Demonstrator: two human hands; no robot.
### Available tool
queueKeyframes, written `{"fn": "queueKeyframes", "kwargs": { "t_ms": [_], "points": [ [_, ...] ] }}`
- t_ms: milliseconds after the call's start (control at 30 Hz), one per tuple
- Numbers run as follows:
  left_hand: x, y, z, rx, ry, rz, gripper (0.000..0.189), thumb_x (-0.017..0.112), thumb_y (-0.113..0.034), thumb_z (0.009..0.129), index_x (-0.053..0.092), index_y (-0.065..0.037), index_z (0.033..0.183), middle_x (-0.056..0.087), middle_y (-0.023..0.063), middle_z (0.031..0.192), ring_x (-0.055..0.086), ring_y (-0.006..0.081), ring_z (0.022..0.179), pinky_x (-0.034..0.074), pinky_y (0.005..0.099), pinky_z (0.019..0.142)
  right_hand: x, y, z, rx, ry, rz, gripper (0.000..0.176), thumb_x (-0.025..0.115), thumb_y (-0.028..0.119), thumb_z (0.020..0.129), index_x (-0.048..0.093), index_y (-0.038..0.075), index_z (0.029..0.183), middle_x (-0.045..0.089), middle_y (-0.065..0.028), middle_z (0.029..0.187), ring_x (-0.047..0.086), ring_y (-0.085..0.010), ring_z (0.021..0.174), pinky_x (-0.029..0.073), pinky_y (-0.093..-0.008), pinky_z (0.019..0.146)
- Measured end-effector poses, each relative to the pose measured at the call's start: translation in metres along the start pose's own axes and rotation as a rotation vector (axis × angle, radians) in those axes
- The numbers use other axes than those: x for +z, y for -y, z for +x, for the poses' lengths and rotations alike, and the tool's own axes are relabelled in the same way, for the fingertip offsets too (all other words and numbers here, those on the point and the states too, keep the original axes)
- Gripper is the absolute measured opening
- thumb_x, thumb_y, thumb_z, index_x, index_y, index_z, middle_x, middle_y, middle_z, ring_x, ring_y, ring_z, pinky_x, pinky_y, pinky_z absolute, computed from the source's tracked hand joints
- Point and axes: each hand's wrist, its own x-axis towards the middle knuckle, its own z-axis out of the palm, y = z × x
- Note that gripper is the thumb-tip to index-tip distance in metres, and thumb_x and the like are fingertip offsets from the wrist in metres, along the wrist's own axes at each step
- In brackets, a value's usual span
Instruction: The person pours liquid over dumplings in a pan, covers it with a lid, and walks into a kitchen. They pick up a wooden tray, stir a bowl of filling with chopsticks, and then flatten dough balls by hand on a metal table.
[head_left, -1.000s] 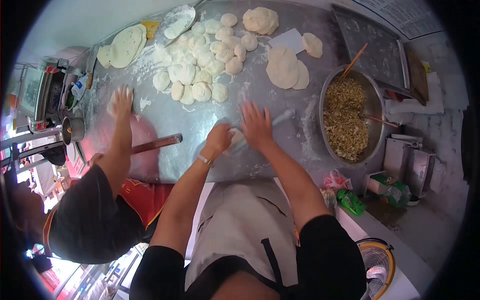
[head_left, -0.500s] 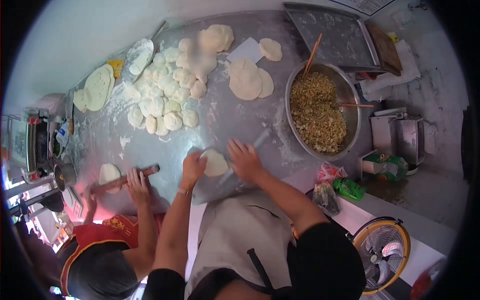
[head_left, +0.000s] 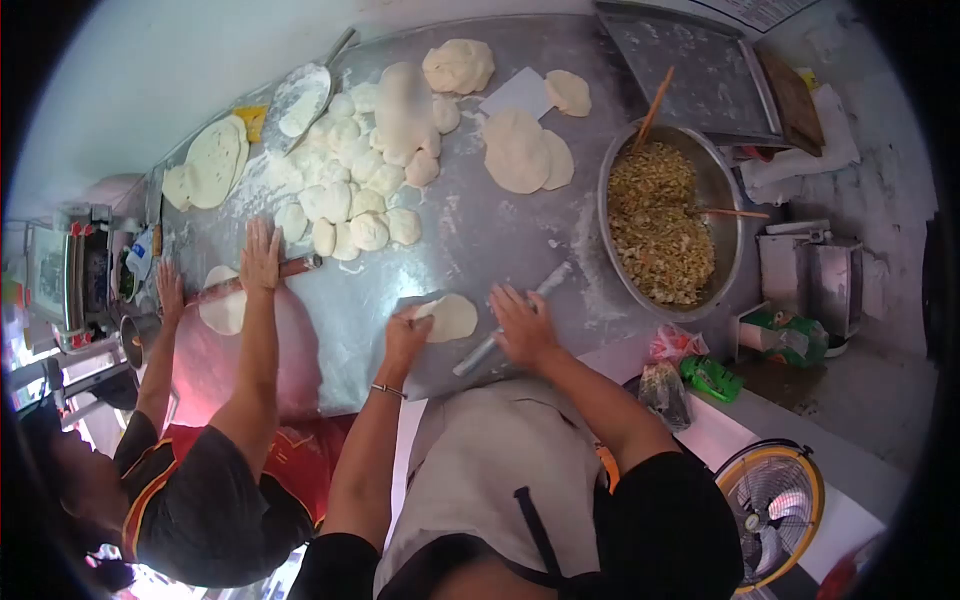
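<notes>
My left hand [head_left: 406, 336] pinches the left edge of a flat, pale dough round [head_left: 452, 318] on the metal table. To the right of that round, a slim grey rolling pin [head_left: 480, 355] lies diagonally. Across its middle rests my right hand [head_left: 524, 325], palm down with fingers stretched out. A small gap separates the pin from the dough. Beyond my left hand is a floury cluster of dough balls [head_left: 368, 231]. Larger flattened dough rounds [head_left: 515, 150] lie farther back, right of the cluster.
A steel bowl [head_left: 735, 240] of chopped filling [head_left: 655, 225] stands right. At left, a co-worker's hands [head_left: 262, 255] lie over a brown rolling pin [head_left: 300, 265] and another dough round [head_left: 222, 312]. A flour scoop [head_left: 303, 100] and dark tray [head_left: 690, 75] sit behind; a fan [head_left: 765, 515] stands lower right.
My right hand and the grey pin have moved right, away from the dough round, while my left hand keeps its edge. The co-worker's arms have stretched forward over the brown pin. The view shifted slightly.
</notes>
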Motion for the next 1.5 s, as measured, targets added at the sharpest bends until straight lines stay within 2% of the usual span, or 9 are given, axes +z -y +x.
{"fn": "queueKeyframes", "kwargs": {
  "t_ms": [300, 500, 633, 833, 1033, 1067, 1200, 1300, 1500],
  "points": [
    [-0.002, -0.034, 0.067, 0.125, 0.156, 0.646, 0.020, 0.063, -0.016, 0.085, 0.076, -0.010, 0.100, 0.071, 0.0183, 0.085, 0.069, 0.0340, 0.076, 0.056, 0.0414, 0.074, 0.003, 0.020, 0.154, 0.081, -0.281, -0.049, 0.059, 0.060, 0.030, 0.091, 0.045, 0.002, 0.141, 0.036, -0.0142, 0.154, 0.034, -0.0270, 0.141, 0.023, -0.0586, 0.112],
    [-0.005, 0.003, -0.006, -0.221, -0.038, -0.363, 0.021, 0.060, -0.013, 0.088, 0.074, -0.007, 0.102, 0.068, 0.0157, 0.078, 0.065, 0.0190, 0.070, 0.053, 0.0336, 0.070, -0.006, -0.005, -0.012, -0.040, 0.049, -0.032, 0.070, 0.064, 0.035, 0.087, 0.042, 0.004, 0.145, 0.035, -0.0113, 0.156, 0.031, -0.0249, 0.144, 0.022, -0.0564, 0.113],
    [0.004, -0.026, 0.030, 0.089, 0.188, 0.648, 0.021, 0.063, -0.021, 0.089, 0.070, -0.003, 0.097, 0.070, 0.0220, 0.087, 0.068, 0.0355, 0.077, 0.054, 0.0428, 0.071, 0.009, 0.011, 0.092, -0.009, -0.117, -0.094, 0.069, 0.061, 0.037, 0.090, 0.039, 0.004, 0.146, 0.032, -0.0113, 0.157, 0.030, -0.0259, 0.144, 0.022, -0.0614, 0.112],
    [-0.002, -0.026, 0.044, 0.171, 0.054, 0.623, 0.019, 0.061, -0.016, 0.088, 0.070, 0.000, 0.093, 0.069, 0.0219, 0.092, 0.068, 0.0356, 0.088, 0.054, 0.0429, 0.077, 0.000, 0.022, 0.114, 0.080, -0.135, -0.047, 0.069, 0.061, 0.036, 0.091, 0.037, 0.003, 0.147, 0.032, -0.0132, 0.157, 0.029, -0.0292, 0.145, 0.022, -0.0578, 0.114],
    [-0.008, -0.028, -0.025, -0.411, 0.120, -0.553, 0.029, 0.053, -0.003, 0.087, 0.069, 0.001, 0.110, 0.068, 0.0049, 0.100, 0.064, 0.0151, 0.094, 0.054, 0.0321, 0.078, -0.005, 0.000, -0.014, -0.070, 0.028, -0.051, 0.071, 0.065, 0.037, 0.087, 0.041, 0.001, 0.144, 0.036, -0.0139, 0.154, 0.033, -0.0290, 0.143, 0.021, -0.0556, 0.115],
    [0.002, 0.012, -0.012, -0.061, 0.232, -0.053, 0.026, 0.058, -0.010, 0.087, 0.069, -0.001, 0.108, 0.071, 0.0133, 0.096, 0.069, 0.0227, 0.089, 0.055, 0.0383, 0.076, -0.003, 0.002, 0.020, -0.095, -0.006, -0.082, 0.071, 0.065, 0.038, 0.087, 0.041, 0.001, 0.143, 0.036, -0.0141, 0.154, 0.033, -0.0293, 0.142, 0.021, -0.0559, 0.115],
    [-0.010, -0.069, 0.026, -0.097, 0.106, 0.520, 0.027, 0.065, -0.024, 0.085, 0.068, -0.006, 0.105, 0.066, 0.0306, 0.089, 0.066, 0.0410, 0.085, 0.053, 0.0488, 0.077, 0.009, 0.027, 0.128, 0.027, -0.200, -0.040, 0.068, 0.063, 0.034, 0.089, 0.039, 0.001, 0.144, 0.035, -0.0144, 0.154, 0.033, -0.0313, 0.142, 0.024, -0.0570, 0.113],
    [-0.007, -0.045, 0.034, -0.031, 0.130, 0.545, 0.029, 0.069, -0.024, 0.083, 0.068, -0.003, 0.104, 0.070, 0.0235, 0.094, 0.068, 0.0397, 0.088, 0.054, 0.0453, 0.077, 0.011, 0.018, 0.104, -0.024, -0.238, 0.040, 0.069, 0.065, 0.036, 0.088, 0.041, -0.001, 0.141, 0.033, -0.0194, 0.153, 0.033, -0.0344, 0.141, 0.026, -0.0564, 0.112],
    [0.013, -0.060, 0.051, -0.048, 0.220, 0.025, 0.026, 0.064, -0.010, 0.089, 0.063, 0.002, 0.112, 0.068, 0.0068, 0.100, 0.062, 0.0149, 0.091, 0.052, 0.0337, 0.080, -0.019, -0.010, -0.044, -0.133, -0.044, 0.114, 0.072, 0.077, 0.038, 0.073, 0.052, 0.013, 0.135, 0.042, -0.0129, 0.147, 0.037, -0.0303, 0.138, 0.027, -0.0534, 0.112]
  ]
}}
